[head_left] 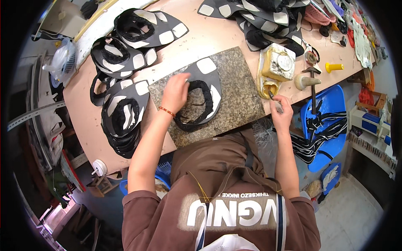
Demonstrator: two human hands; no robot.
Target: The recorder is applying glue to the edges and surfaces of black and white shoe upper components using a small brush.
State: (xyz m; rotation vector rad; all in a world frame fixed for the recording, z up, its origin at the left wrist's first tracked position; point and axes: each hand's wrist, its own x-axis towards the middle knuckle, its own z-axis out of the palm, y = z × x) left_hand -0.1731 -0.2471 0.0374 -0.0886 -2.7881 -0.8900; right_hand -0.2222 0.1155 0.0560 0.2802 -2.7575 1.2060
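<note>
Left hand: the left hand (176,93) lies palm down on the black-and-white cut piece (200,97), fingers spread flat and released, pressing it rather than gripping it; an orange band circles the wrist.
Cut piece: a black shape with white patches and a dark looped edge, lying on the speckled stone slab (234,90), near the slab's middle.
Right hand: the right hand (280,112) is clenched around a small brush (273,98), whose tip reaches toward the glue pot.
Glue pot: a yellowish, smeared glue pot (276,67) stands just beside the slab's right edge, on the surface.
Surface: a pinkish surface (209,37) carries the slab and the stacks.
Stacks: piles of similar black-and-white pieces (123,113) sit left of the slab, more (259,16) lie at the far side.
Other things: a hammer (312,85) and a yellow handle (333,67) rest near the right edge; a blue chair (331,125) holding striped straps stands beside the surface.
</note>
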